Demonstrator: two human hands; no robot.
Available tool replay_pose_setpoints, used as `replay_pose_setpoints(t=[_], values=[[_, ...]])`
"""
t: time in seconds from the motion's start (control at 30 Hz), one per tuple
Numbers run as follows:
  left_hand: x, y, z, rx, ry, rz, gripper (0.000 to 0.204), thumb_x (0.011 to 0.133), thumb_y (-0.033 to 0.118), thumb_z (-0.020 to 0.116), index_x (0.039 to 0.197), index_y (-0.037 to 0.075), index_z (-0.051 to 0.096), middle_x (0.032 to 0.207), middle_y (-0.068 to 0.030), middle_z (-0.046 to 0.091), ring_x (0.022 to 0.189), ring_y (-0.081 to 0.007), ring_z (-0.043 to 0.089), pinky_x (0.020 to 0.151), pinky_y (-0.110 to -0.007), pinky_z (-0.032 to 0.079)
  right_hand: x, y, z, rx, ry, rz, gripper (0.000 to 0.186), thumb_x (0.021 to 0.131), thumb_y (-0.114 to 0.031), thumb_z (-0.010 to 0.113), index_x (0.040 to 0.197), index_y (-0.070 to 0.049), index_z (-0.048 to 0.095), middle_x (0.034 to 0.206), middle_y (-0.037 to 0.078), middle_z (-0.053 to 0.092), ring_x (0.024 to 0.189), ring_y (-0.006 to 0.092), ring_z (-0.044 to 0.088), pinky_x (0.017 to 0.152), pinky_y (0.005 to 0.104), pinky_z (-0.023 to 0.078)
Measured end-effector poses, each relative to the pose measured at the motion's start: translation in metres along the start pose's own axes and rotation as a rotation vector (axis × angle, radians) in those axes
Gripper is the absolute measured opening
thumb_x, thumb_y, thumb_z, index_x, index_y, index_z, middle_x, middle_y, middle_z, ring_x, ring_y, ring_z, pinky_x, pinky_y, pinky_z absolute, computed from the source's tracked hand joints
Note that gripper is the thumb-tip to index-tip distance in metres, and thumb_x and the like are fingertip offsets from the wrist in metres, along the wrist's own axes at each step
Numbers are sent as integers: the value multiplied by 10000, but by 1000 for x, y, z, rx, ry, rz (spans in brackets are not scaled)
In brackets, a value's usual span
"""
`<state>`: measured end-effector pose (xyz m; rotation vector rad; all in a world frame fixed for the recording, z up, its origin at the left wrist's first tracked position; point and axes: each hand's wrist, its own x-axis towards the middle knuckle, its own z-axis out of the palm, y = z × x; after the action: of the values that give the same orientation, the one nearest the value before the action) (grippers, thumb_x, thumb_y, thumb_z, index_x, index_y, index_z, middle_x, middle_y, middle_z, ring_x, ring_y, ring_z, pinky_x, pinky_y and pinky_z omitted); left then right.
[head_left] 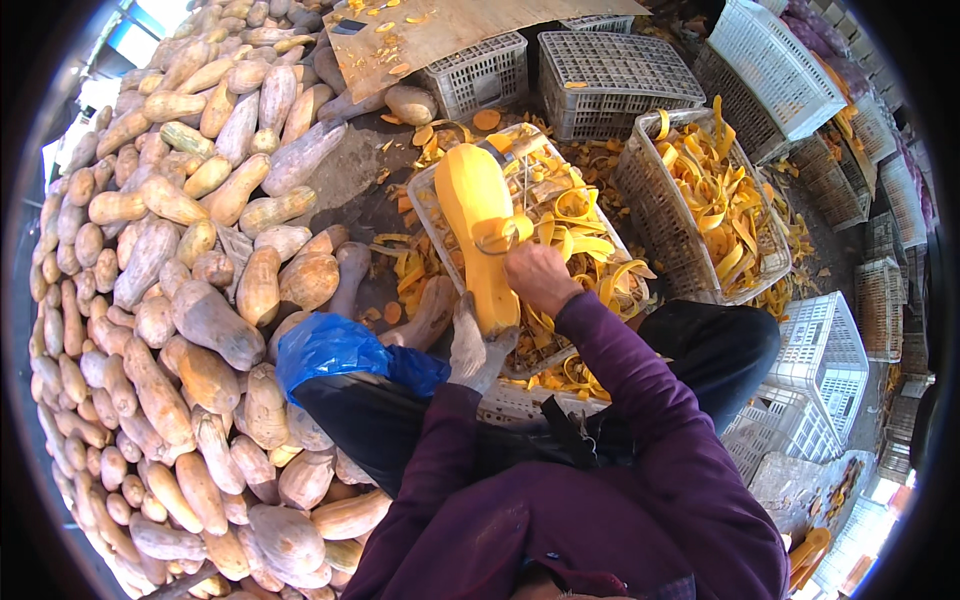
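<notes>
A long orange butternut-type squash (468, 195), its skin pared smooth, lies tilted over a pale plastic crate (424, 212) in front of me. My left hand (474, 352), in a dirty pale glove, grips the squash's near end. My bare right hand (542, 278) is closed at its right side on a peeler (490, 243), whose thin metal part lies against the squash; its handle is mostly hidden by my fingers. A curled strip of orange peel (517, 229) rises from the peeler. More loose peel (577, 207) fills the crate beneath.
A large heap of unpeeled squashes (215, 320) covers the left side. Right of my crate stands another crate (650, 190) full of peel. Upturned crates (615, 75) and a board (450, 35) lie beyond. Blue plastic (330, 355) covers my left knee; stacked crates (820, 345) stand right.
</notes>
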<state>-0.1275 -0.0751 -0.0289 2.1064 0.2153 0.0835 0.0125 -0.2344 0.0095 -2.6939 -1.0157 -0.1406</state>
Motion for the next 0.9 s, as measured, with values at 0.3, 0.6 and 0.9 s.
replay_pose_setpoints(t=[0.3,0.6,0.9], values=[[4,53,-25,-141,-96,-142,739,864,156,856,1509,29,516,1445,-211,604,1316,-353,623,1113,-419,499,-106,-28,-37,369,-351,259,364,984,-230,540,771,30,680,784,252,686,768,454,702,738,561,568],[19,36,-26,-125,-30,-119,824,814,125,811,1540,-18,449,1445,-239,570,1335,-375,588,1125,-425,483,-21,42,-71,353,37,213,322,1014,-265,592,880,10,690,671,248,627,632,437,657,633,550,530],[22,20,-28,-317,-81,-114,748,790,42,815,1461,-27,494,1341,-169,625,1239,-267,627,1025,-376,536,193,121,-25,456,-212,211,440,971,-304,571,1042,118,675,1031,356,707,1040,485,700,893,560,540]])
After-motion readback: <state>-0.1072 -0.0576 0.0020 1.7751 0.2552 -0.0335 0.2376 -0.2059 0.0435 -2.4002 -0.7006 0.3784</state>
